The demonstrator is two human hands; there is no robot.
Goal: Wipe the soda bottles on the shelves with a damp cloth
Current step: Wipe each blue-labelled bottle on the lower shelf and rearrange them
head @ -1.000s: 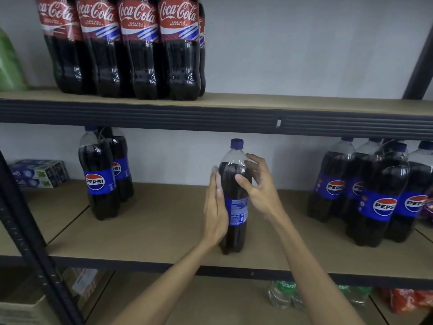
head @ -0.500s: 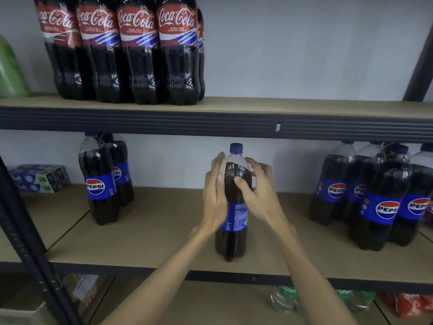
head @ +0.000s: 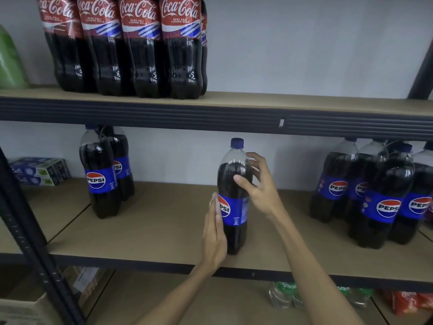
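Left hand (head: 214, 233) flat, right hand (head: 257, 187) curled

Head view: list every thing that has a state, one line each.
Middle Pepsi bottle: upright on the middle shelf, capped, held between both hands.
Left hand: fingers straight, flat against the bottle's left side.
Right hand: thumb and fingers curled round the bottle's shoulder.
Coca-Cola bottles: upright in a row on the upper shelf.
Left Pepsi bottles: upright, untouched.
Right Pepsi bottles: upright, clustered, untouched.

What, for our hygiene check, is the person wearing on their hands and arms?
Nothing shows: the left hand and right hand have no gloves, rings or watch, and the left forearm and right forearm are bare, with no sleeve in view.
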